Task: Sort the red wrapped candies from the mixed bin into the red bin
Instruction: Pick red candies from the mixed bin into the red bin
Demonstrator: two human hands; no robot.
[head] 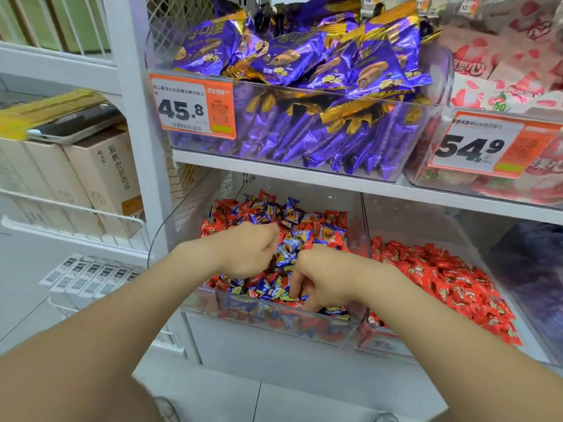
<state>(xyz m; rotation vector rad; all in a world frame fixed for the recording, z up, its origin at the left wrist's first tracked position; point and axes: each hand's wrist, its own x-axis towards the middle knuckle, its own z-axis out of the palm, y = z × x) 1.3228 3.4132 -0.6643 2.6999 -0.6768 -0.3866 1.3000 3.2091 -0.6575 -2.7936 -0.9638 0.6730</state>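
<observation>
A mixed bin (274, 318) of wrapped candies (292, 220) is sitting on the lower level of a shop rack. Just right of the mixed bin, side by side with it, a second bin (420, 226) is holding its own pile of candies. Both hands are reaching into the mixed bin, the left hand (246, 251) over its middle and the right hand (323, 281) near its front wall. Directly above the mixed bin, a shelf (304, 169) is carrying a bin of packets (432, 123) with a price tag (192, 106) on its front. Left of the mixed bin, boxes (100, 178) are standing on a wire shelf (70, 208)
</observation>
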